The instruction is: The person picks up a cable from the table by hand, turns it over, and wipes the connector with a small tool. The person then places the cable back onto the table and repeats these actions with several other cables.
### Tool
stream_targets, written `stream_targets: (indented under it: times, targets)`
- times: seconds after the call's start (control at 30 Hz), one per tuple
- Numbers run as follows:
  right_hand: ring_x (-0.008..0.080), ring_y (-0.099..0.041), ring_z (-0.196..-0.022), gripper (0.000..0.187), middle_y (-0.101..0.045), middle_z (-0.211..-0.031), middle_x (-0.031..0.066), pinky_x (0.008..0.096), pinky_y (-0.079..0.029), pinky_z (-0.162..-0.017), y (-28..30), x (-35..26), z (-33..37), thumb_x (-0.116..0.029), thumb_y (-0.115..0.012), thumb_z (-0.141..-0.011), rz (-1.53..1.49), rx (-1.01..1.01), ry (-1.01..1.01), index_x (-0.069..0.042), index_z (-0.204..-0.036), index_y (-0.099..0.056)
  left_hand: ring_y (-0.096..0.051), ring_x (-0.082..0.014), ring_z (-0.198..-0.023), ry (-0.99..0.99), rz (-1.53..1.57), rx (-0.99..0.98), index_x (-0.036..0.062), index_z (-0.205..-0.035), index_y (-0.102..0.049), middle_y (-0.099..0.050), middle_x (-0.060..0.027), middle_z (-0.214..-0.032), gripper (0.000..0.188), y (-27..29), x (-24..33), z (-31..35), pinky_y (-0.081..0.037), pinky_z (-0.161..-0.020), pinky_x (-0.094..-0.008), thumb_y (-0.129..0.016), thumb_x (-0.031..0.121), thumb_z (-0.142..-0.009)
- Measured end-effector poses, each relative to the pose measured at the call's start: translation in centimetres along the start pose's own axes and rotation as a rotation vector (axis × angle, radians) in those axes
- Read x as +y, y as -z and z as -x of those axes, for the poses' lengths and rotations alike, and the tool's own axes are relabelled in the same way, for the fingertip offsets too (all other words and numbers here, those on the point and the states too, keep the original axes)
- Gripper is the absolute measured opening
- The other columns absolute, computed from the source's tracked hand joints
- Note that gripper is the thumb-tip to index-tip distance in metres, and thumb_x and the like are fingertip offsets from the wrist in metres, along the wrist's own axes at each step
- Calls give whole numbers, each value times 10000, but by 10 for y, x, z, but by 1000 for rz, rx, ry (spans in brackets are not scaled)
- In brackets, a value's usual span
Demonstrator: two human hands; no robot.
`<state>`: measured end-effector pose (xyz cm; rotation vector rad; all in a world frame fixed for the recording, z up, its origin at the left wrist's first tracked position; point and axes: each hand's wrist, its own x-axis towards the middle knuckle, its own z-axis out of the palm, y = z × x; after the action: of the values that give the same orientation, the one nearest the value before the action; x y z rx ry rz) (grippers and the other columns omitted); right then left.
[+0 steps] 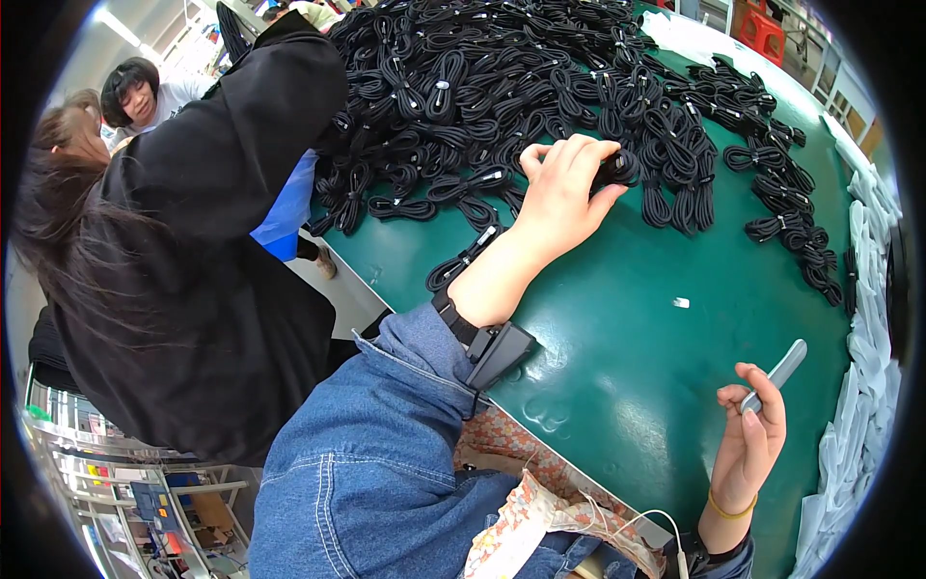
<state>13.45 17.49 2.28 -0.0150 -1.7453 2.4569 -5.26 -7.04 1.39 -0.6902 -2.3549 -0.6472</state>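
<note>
My left hand [569, 193] reaches to the near edge of a large pile of coiled black cables [502, 82]. Its fingers and thumb curl around one black cable bundle [622, 169], largely hidden by the hand. Lower right, my right hand [750, 434] is raised above the table, gripping a slim grey tool with a rounded end [783, 369] between thumb and fingers. What kind of tool it is, I cannot tell. One tied cable coil [465, 261] lies beside my left wrist.
A small white scrap [681, 303] lies on the green table [617, 357]. More cable bundles [786, 217] run down the right side, near pale plastic bags [844, 434] along the edge. A person in black [183, 261] stands close at left; another person [145, 101] is beyond.
</note>
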Motion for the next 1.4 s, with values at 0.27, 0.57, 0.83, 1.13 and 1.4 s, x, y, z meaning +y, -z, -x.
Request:
stream_targets:
  times: [0.27, 0.57, 0.83, 1.13, 1.4]
  targets:
    - [191, -513, -828, 349, -438, -1085, 169, 314, -383, -786, 3, 1, 6, -64, -453, -728, 27, 10, 15, 36, -1062, -466, -477, -159, -863, 34, 333, 56, 67, -1011, -441, -477, -41, -911, 417, 3, 16, 2, -333, -760, -327, -639, 81, -645]
    - [185, -495, -902, 410, -438, -1092, 144, 303, -368, -818, 10, 9, 1, 14, -507, -686, 80, -91, 47, 47, -1089, -438, -499, -161, -846, 381, 1645, -213, 15, -1016, -411, -437, -95, -950, 427, -1, 83, 38, -415, -794, -301, -628, 3, -649]
    - [173, -463, -970, 604, -430, -1089, 130, 297, -353, -850, 14, 11, 4, 72, -603, -614, 239, -99, 120, 70, -1162, -348, -519, -188, -814, 152, 1419, -361, -5, -969, -420, -437, -127, -906, 457, -3, 97, 41, -445, -786, -369, -687, 28, -600]
    - [155, -474, -917, 563, -461, -1053, 125, 254, -386, -786, 14, 12, 3, 50, -616, -624, 213, -46, 129, 65, -1138, -386, -462, -94, -618, 201, 1424, -430, -9, -790, -484, -483, -68, -736, 287, 2, 97, 45, -390, -530, -192, -699, 26, -605]
    - [151, -514, -742, 290, -537, -912, 135, 264, -431, -652, 19, 12, 2, -71, -525, -774, -329, -130, -226, 52, -1031, -472, -350, -52, -487, 490, 1416, -679, 18, -634, -449, -429, 13, -545, 306, 1, 94, 48, -259, -431, -196, -588, 269, -742]
